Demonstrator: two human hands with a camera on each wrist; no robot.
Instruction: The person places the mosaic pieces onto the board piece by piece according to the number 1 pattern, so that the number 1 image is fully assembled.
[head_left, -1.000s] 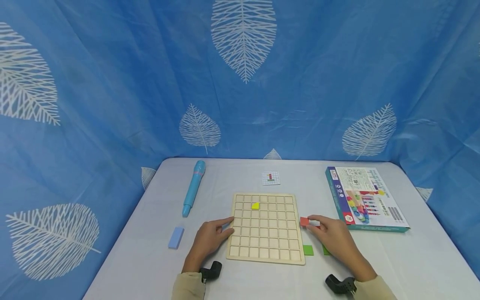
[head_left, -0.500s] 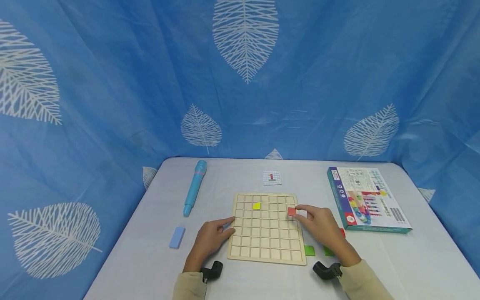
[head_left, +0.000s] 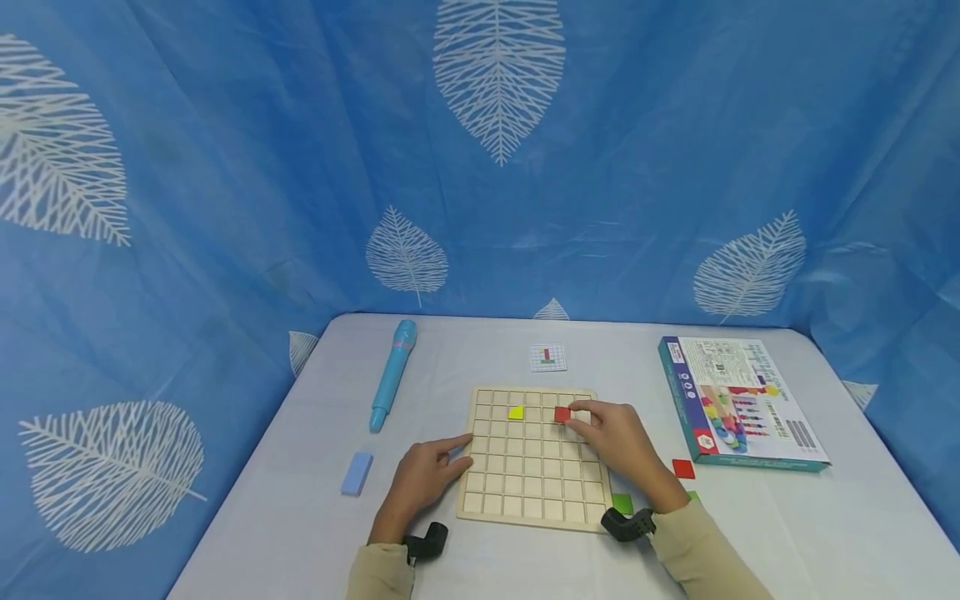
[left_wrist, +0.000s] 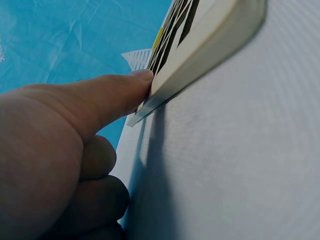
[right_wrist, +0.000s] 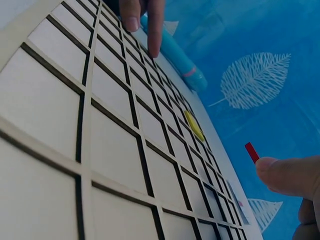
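Observation:
My right hand [head_left: 621, 433] pinches a red square tile [head_left: 562, 415] between thumb and forefinger, over the upper right part of a wooden grid board [head_left: 529, 512]. Edge-on, the red tile [right_wrist: 251, 151] shows above the grid in the right wrist view. A yellow tile [head_left: 516, 412] with one slanted corner sits in a cell near the board's top. Against the board's left edge rests my left hand [head_left: 426, 475], its thumb and forefinger spread apart. In the left wrist view, the thumb [left_wrist: 120, 92] presses the board's rim and the lower fingers are curled.
Right of the board lie another red tile [head_left: 683, 469] and a green tile [head_left: 622, 503]; a second green one is mostly hidden by the forearm. A pattern card [head_left: 548, 357] lies behind the board. Also around are a blue microphone [head_left: 392, 377], blue block [head_left: 356, 473] and boxed toy [head_left: 746, 404].
My right hand has carried the red tile leftward and away from me, from beside the board to over its upper right cells. The left hand stays at the left edge.

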